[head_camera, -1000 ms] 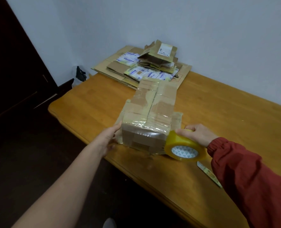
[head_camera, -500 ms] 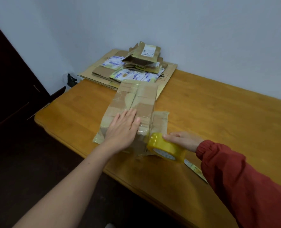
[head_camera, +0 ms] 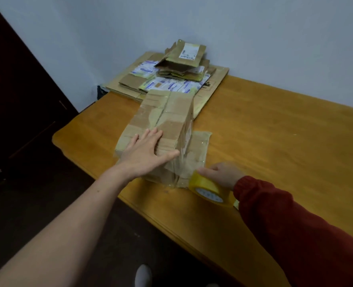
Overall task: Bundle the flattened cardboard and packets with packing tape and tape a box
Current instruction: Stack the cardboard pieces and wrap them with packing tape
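The box (head_camera: 163, 129) lies lengthwise on the table (head_camera: 275, 141), a long brown carton, scuffed and matte where bare, glossy where clear tape bands its top and near end. The left hand (head_camera: 146, 152) presses flat on top of the box, fingers straight and slightly spread. At the box's near right corner the right hand (head_camera: 223, 175) curls its fingers round the yellow tape roll (head_camera: 208, 189), a shiny film stretching from roll to box, uncut. So the box looks mostly taped, this strip unfinished. Just right of the box a wrinkled cardboard flap (head_camera: 200, 150) lies flat. Beyond the box, the pile (head_camera: 171, 75) of flattened cardboard and printed packets sits loose, no tape round it that I can see; bundling looks left to do.
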